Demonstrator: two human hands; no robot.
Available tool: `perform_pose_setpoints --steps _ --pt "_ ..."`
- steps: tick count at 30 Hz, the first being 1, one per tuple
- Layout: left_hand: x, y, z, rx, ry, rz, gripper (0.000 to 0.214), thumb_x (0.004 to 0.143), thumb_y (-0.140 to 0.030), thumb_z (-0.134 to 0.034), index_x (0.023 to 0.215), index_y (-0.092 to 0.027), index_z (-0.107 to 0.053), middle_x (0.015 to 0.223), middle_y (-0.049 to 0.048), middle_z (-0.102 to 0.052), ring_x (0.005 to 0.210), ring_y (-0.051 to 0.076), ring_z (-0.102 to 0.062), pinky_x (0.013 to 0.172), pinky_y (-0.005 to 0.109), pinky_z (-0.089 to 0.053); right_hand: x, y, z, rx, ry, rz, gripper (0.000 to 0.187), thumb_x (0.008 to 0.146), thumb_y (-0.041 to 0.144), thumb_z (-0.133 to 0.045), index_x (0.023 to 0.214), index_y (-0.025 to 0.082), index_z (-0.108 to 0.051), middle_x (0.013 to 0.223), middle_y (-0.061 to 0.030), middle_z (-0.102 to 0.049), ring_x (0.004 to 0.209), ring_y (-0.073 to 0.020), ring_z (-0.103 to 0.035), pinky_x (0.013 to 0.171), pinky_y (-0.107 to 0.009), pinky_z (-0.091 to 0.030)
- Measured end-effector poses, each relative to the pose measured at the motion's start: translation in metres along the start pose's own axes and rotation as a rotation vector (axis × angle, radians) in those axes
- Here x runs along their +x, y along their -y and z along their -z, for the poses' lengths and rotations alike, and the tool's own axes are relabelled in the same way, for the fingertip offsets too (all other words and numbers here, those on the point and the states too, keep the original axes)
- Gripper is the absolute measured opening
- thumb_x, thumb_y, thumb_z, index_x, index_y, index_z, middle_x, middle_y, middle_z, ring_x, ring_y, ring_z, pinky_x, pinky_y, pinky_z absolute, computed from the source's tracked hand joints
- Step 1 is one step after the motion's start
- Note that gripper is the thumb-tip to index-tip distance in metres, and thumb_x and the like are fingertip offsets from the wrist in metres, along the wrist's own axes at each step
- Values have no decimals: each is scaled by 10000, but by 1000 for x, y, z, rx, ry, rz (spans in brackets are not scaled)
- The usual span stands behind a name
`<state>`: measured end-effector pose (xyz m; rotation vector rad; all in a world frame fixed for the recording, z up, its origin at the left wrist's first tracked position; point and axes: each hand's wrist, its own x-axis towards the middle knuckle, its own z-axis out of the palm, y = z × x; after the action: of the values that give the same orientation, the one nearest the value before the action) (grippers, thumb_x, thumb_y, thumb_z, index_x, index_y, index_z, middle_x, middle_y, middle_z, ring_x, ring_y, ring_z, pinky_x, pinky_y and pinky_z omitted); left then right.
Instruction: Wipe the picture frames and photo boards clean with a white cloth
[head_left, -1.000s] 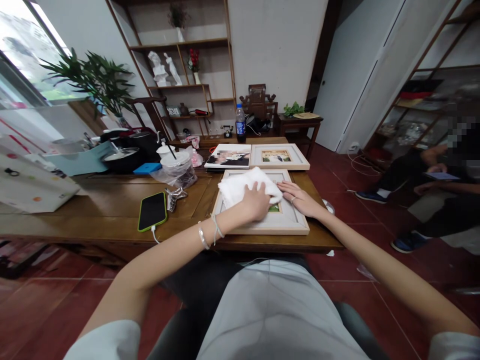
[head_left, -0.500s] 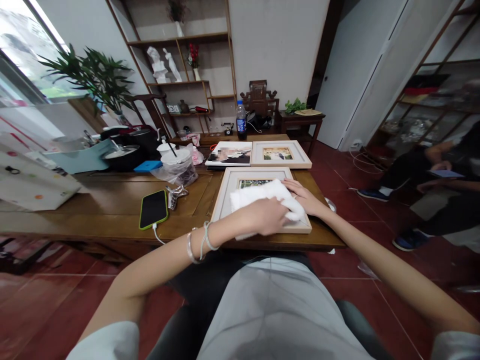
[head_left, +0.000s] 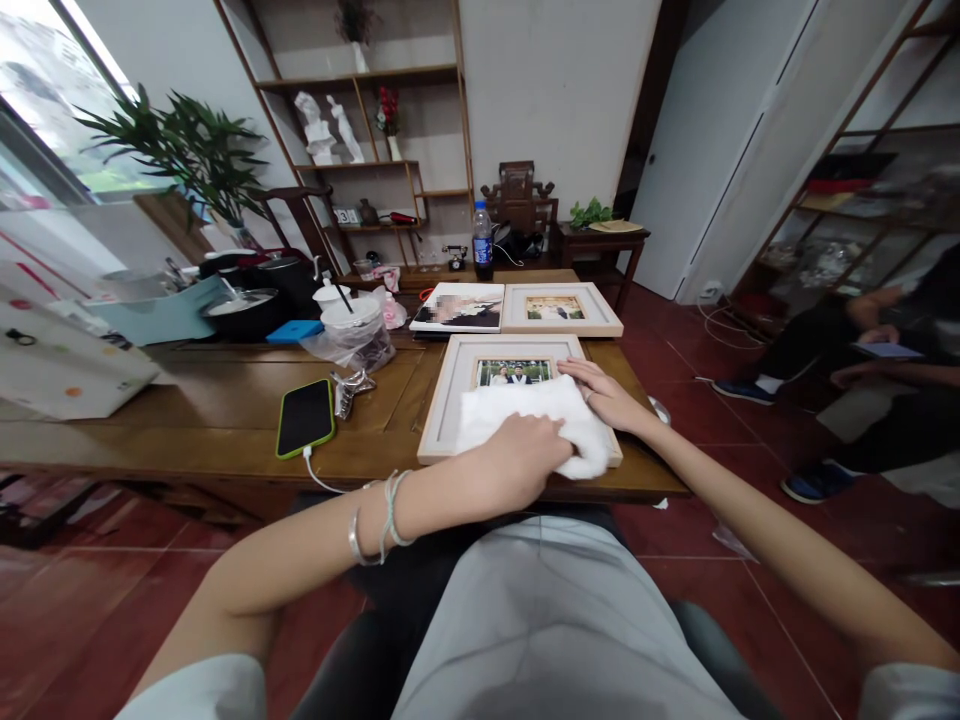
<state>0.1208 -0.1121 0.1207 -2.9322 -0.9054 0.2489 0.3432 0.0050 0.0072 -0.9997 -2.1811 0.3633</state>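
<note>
Curling over a white cloth [head_left: 491, 415], the left hand [head_left: 529, 455] is set palm-down toward six o'clock on a picture frame [head_left: 457, 380], its fingers bent into the fabric; the thumb's hold cannot be told. The right hand [head_left: 611, 395] is laid flat, fingers nearly straight, over the frame's border at three o'clock. By the cloth the lower part of the photo [head_left: 517, 372] is hidden, and the near rim is slightly overhung. The cloth looks light, soft and limp, so it is best gathered at its middle. The frame looks stiff; a glass front cannot be made out, but if one is fitted, the face would be slippery and fragile. It is best steadied by light pressure on a side rim or gripped at two opposite rims. Outward along the desk [head_left: 225, 390], reckoned from the frame, a second frame [head_left: 516, 308] is placed at one o'clock, a photo panel [head_left: 465, 308] at eleven, a bagged cup [head_left: 358, 335] at ten and a phone [head_left: 306, 420] at nine.
</note>
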Motion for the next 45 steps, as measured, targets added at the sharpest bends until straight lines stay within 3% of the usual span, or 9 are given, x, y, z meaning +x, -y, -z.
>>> perform_pose_setpoints --steps 4,8,12,17,23,29,35,39,45 --pt "-8 29 23 103 145 297 261 786 -23 -453 906 -125 -662 915 110 -673 857 222 -640 705 290 -485 0 1 -1 -17 12 -15 467 823 174 -419 1275 233 -519 1365 -60 -482 1323 -251 -350 1101 -528 -257" --pt "16 62 30 203 -100 487 308 800 -2 -418 974 -100 -652 961 135 -658 892 219 -630 730 292 -477 1 0 -1 -14 12 -14 486 802 148 -413 1274 197 -518 1365 -86 -475 1324 -257 -343 1098 -523 -260" --pt "66 77 12 268 -398 237 288 814 -14 -449 984 -119 -656 1163 155 -581 1064 232 -553 844 333 -445 3 4 0 -22 18 12 493 786 152 -416 1267 172 -522 1344 -104 -487 1298 -270 -369 1085 -523 -276" --pt "104 87 -23 247 -295 85 212 784 -26 -519 914 -113 -662 1024 138 -638 988 226 -587 837 330 -428 3 8 0 -33 21 -20 514 758 121 -404 1249 184 -542 1359 -86 -471 1284 -276 -377 1080 -529 -277" --pt "68 116 -39 249 -227 174 230 782 -23 -468 871 -93 -669 954 162 -652 901 250 -610 767 339 -415 2 1 -2 -15 21 2 519 776 134 -409 1276 224 -510 1378 -60 -456 1314 -248 -349 1101 -519 -251" --pt "17 140 -31 269 -102 483 257 828 -50 -428 875 -67 -681 925 210 -667 896 270 -623 766 360 -390 1 0 -2 -17 26 0 494 800 160 -420 1280 241 -500 1378 -58 -461 1323 -259 -342 1094 -540 -258" --pt "11 129 -32 234 -95 507 253 824 -52 -439 905 -95 -675 964 179 -665 917 250 -617 754 323 -400 0 -2 -2 -28 24 -19 506 788 132 -408 1280 211 -499 1372 -81 -457 1322 -252 -341 1099 -526 -256" --pt "21 114 -30 99 -115 353 287 752 -43 -477 934 -153 -670 960 105 -677 901 221 -614 727 281 -423 0 -3 -3 -28 20 -3 507 788 133 -409 1281 213 -499 1360 -83 -469 1317 -248 -347 1096 -524 -257" --pt "23 51 -19 -67 -190 75 323 759 -71 -472 1012 -175 -643 1081 83 -650 926 223 -609 764 303 -468 2 5 0 17 8 -15 415 831 237 -441 1230 251 -556 1352 -68 -490 1294 -275 -371 1084 -534 -261"
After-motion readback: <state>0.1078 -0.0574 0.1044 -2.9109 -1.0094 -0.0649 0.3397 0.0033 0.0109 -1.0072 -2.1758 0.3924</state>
